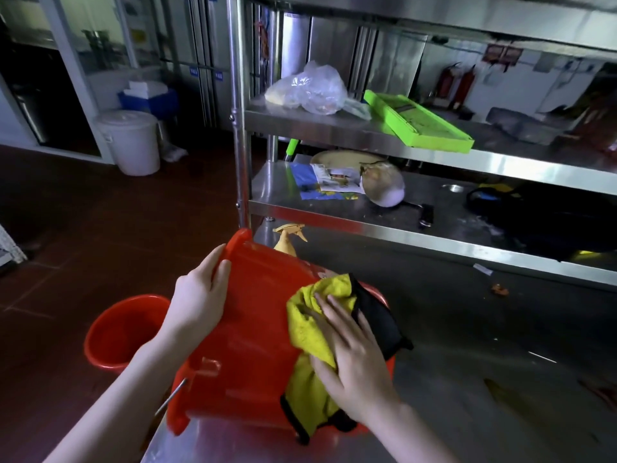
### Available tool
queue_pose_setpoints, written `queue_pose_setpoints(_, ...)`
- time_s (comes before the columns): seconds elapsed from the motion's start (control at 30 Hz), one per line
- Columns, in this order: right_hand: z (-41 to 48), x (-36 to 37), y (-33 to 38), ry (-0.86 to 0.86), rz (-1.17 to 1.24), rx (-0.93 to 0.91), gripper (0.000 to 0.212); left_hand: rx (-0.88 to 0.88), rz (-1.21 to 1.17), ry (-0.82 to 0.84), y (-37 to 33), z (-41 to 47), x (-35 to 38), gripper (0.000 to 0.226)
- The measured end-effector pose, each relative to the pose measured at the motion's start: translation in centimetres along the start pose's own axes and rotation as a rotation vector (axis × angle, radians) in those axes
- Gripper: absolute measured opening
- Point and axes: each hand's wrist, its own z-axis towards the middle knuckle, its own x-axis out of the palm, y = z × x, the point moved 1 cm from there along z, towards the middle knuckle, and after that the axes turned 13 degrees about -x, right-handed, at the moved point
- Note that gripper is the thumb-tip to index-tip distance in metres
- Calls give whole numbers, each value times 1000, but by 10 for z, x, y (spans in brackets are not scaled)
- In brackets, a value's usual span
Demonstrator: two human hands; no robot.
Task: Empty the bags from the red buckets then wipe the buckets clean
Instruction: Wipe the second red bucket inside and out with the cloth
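Left hand (200, 292): grip grasping red bucket (253, 329) (on its side, on desk (467, 379)).
Right hand (350, 355): flat, released, pressing yellow cloth (307, 325).

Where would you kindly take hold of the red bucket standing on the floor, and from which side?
Grip the red bucket on the floor by its rim, coming from above: it stands upright, mouth open upward, with no handle showing. The left hand is nearer, though it holds the bucket on the table.

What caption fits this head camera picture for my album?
The right hand wipes a tipped red bucket with a yellow cloth while the left hand steadies it.
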Motion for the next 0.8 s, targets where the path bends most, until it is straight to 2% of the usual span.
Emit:
queue_pose_setpoints(0.07,2,-5,-23,-94,-35,151,55,20,-46,20,7,-10,2,43)
queue_pose_setpoints(0.13,20,-17,-63,-128,-32,444,47,52,-96,18,17,-25,4,44)
queue_pose_setpoints(0.2,42,-30,-102,18,125,784,38,115,-121,0,26,-39,6,41)
queue_pose_setpoints(0.23,52,-35,-113,126,175,880,38,147,-122,-9,30,-44,6,41)
queue_pose_setpoints(0.27,63,-37,-118,216,197,895,39,169,-126,-10,33,-49,6,43)
queue_pose_setpoints(0.33,93,-29,-109,287,206,795,39,169,-154,-4,40,-53,7,46)
queue_pose_setpoints(0.47,149,3,-35,160,230,396,35,133,-159,7,44,-50,4,44)
queue_pose_setpoints(0.6,114,25,36,3,40,-12,60,2,-159,87,27,-29,-8,37)
queue_pose_setpoints(0.73,58,37,66,38,-68,-193,70,-172,-223,132,-16,29,3,27)
queue_pose_setpoints(0.8,40,38,72,29,-69,-234,75,-253,-105,155,-31,48,18,38)
